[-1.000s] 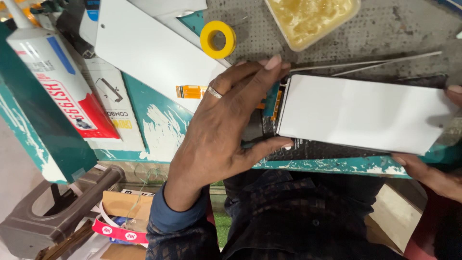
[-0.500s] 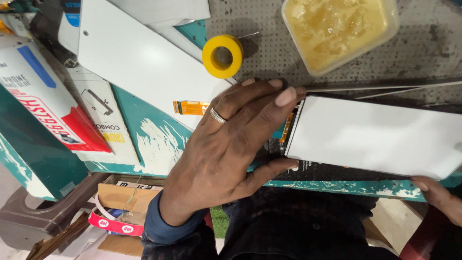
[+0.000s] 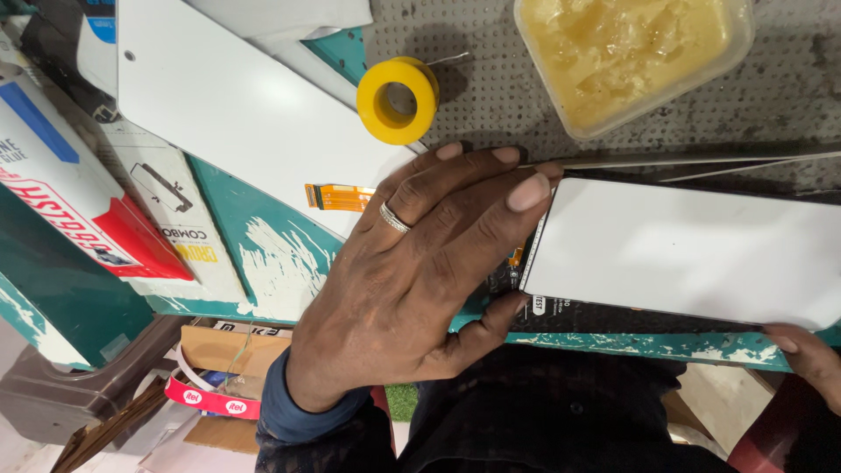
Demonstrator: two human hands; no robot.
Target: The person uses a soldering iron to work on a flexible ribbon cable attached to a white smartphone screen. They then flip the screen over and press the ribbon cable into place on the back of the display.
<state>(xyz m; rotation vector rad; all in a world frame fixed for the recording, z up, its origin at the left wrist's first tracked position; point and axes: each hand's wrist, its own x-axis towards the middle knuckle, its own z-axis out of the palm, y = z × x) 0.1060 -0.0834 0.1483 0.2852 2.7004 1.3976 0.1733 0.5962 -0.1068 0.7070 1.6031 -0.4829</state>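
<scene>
My left hand (image 3: 420, 263), with a ring on one finger, lies over the left end of a flat white rectangular panel (image 3: 692, 250) that rests on a dark panel at the bench's front edge. Its fingers press along the panel's top left corner and its thumb hooks under the lower left corner. An orange flex ribbon (image 3: 337, 196) sticks out to the left of the hand. My right hand (image 3: 810, 355) shows only at the lower right, with fingertips touching the panel's bottom right corner.
A yellow tape roll (image 3: 396, 99) and a clear tub of yellowish paste (image 3: 635, 57) stand on the grey perforated mat (image 3: 788, 114). Thin metal rods (image 3: 701, 162) lie above the panel. White sheets (image 3: 228, 105) and a tube box (image 3: 61, 193) lie at left.
The view has shifted closer and slightly right. My left hand keeps its hold on the panel's left end, its fingers now spread further over the top corner. My right hand has slipped toward the frame's corner.
</scene>
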